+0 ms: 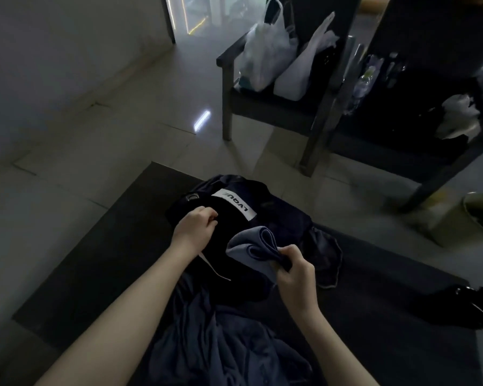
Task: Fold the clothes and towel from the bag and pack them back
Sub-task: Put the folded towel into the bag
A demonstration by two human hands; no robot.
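right now my left hand (197, 222), forearm stretched forward and wrist bent down, pinches the black fabric bag with the white label (229, 222) lying on the dark floor mat (95, 260). my right hand (292, 270) grips one end of the folded grey-blue towel (248, 243), held just over the bag.

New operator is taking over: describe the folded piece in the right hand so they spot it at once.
On the dark floor mat lies a black bag with a white label. Near that label, the right hand pinches a folded cloth. It alone is pale grey-blue and neatly folded; the garments around it are darker and loose.
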